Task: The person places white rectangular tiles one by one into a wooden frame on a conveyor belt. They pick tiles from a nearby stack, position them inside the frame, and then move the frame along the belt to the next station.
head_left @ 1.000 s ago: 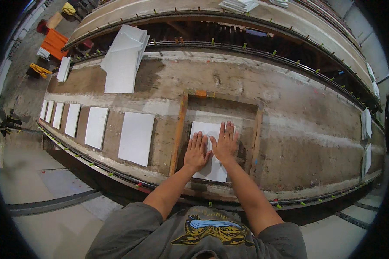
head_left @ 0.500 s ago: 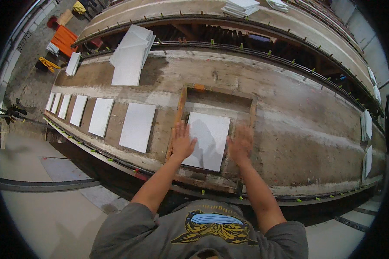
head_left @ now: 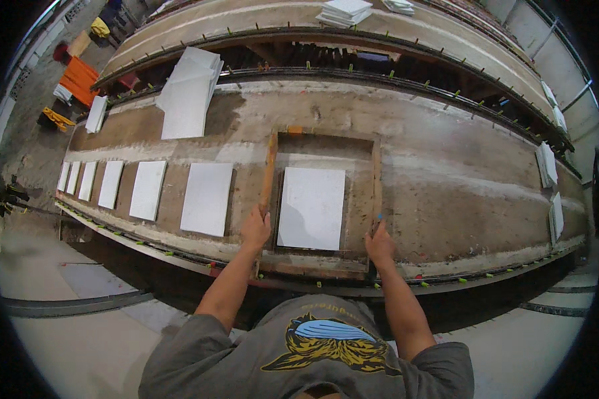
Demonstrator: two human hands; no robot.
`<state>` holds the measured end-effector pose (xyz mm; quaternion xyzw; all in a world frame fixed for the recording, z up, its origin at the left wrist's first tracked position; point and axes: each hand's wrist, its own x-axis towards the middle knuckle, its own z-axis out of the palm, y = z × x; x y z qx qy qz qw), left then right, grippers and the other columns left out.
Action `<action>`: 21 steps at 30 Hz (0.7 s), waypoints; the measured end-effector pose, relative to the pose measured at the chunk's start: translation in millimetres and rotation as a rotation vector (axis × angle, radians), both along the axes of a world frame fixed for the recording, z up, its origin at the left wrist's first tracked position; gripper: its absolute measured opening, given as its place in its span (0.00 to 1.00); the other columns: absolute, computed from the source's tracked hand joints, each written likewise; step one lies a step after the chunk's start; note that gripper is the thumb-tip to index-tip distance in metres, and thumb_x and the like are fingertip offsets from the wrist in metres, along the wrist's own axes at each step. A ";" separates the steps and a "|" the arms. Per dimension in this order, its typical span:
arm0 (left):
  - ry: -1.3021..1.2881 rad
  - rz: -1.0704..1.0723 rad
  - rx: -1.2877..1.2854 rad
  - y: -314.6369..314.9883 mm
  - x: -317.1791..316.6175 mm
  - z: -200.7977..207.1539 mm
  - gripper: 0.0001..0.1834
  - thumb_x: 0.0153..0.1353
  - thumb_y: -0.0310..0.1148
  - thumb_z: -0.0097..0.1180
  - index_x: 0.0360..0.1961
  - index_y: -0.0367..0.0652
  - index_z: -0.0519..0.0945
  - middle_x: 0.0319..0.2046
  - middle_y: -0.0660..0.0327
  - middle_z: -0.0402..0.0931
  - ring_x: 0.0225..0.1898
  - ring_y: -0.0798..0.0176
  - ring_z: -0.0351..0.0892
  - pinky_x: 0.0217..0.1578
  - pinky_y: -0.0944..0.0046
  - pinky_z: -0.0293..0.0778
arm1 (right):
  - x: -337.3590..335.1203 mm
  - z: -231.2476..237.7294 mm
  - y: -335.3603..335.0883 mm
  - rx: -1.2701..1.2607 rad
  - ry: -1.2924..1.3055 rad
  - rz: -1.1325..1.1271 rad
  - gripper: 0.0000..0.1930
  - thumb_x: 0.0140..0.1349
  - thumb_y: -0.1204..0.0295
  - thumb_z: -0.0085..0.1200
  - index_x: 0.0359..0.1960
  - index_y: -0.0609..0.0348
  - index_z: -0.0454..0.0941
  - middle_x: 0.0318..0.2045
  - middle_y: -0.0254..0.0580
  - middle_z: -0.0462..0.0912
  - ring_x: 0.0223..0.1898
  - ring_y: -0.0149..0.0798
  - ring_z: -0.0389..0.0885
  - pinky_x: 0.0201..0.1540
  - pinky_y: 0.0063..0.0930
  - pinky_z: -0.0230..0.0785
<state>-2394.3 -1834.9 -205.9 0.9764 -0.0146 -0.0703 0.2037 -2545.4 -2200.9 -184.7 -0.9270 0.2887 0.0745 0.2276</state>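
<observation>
A rectangular wooden frame (head_left: 377, 174) lies on a long, stained table around a flat white panel (head_left: 313, 207), with bare table showing between panel and frame on the far and right sides. My left hand (head_left: 255, 228) is closed on the frame's left side bar, thumb toward the inside. On the opposite bar, my right hand (head_left: 380, 246) grips the frame near a small blue spot. Both hands are clear of the panel.
Left of the frame runs a row of several white panels (head_left: 206, 199). Behind it stands a fanned stack of white panels (head_left: 185, 100). More stacks (head_left: 546, 164) sit at the table's right end. Rods with green clips (head_left: 319, 284) follow the table edges. Another long table (head_left: 246, 41) lies beyond.
Both hands have moved from beside the white panel, fingers spread, out and nearer to me onto the frame's side bars, and closed on them. The whole view has shifted slightly.
</observation>
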 end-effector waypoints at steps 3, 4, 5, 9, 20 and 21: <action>-0.003 0.007 -0.006 3.2 4.7 10.2 0.28 0.67 0.47 0.56 0.60 0.40 0.68 0.42 0.40 0.79 0.42 0.33 0.81 0.43 0.38 0.75 | 2.4 14.0 5.0 0.050 0.062 -0.039 0.38 0.63 0.59 0.60 0.69 0.63 0.56 0.46 0.68 0.81 0.47 0.67 0.82 0.50 0.55 0.75; -0.002 0.011 0.004 3.6 5.7 18.5 0.28 0.66 0.46 0.56 0.60 0.40 0.68 0.42 0.40 0.79 0.41 0.33 0.80 0.43 0.37 0.74 | 2.1 18.5 7.1 0.057 0.078 -0.048 0.38 0.62 0.60 0.60 0.69 0.63 0.57 0.48 0.68 0.81 0.49 0.67 0.81 0.51 0.57 0.73; 0.007 0.003 0.002 5.0 6.6 25.8 0.28 0.66 0.46 0.56 0.61 0.40 0.68 0.42 0.40 0.79 0.41 0.33 0.80 0.43 0.37 0.74 | -0.2 20.6 10.0 0.067 0.095 -0.058 0.38 0.62 0.61 0.60 0.70 0.64 0.57 0.49 0.67 0.80 0.51 0.67 0.80 0.52 0.58 0.72; -0.073 -0.050 -0.046 6.5 13.9 48.4 0.30 0.66 0.47 0.57 0.62 0.41 0.67 0.42 0.40 0.80 0.42 0.33 0.80 0.43 0.37 0.74 | -11.3 11.5 8.1 0.038 -0.102 -0.045 0.37 0.62 0.62 0.59 0.68 0.68 0.59 0.49 0.69 0.80 0.51 0.69 0.79 0.53 0.58 0.72; -0.099 -0.161 -0.381 -98.5 11.8 80.5 0.28 0.67 0.46 0.57 0.59 0.34 0.73 0.47 0.39 0.80 0.48 0.36 0.80 0.48 0.43 0.75 | -15.2 67.7 -114.8 -0.081 -0.165 -0.094 0.32 0.61 0.65 0.61 0.64 0.64 0.64 0.48 0.63 0.82 0.48 0.65 0.82 0.50 0.57 0.74; -0.136 -0.174 -0.428 -112.1 8.4 73.3 0.28 0.67 0.45 0.57 0.59 0.34 0.73 0.46 0.40 0.81 0.47 0.37 0.81 0.48 0.45 0.75 | -17.7 75.1 -128.0 -0.081 -0.147 -0.093 0.32 0.62 0.65 0.61 0.65 0.65 0.64 0.49 0.64 0.81 0.49 0.65 0.81 0.50 0.56 0.74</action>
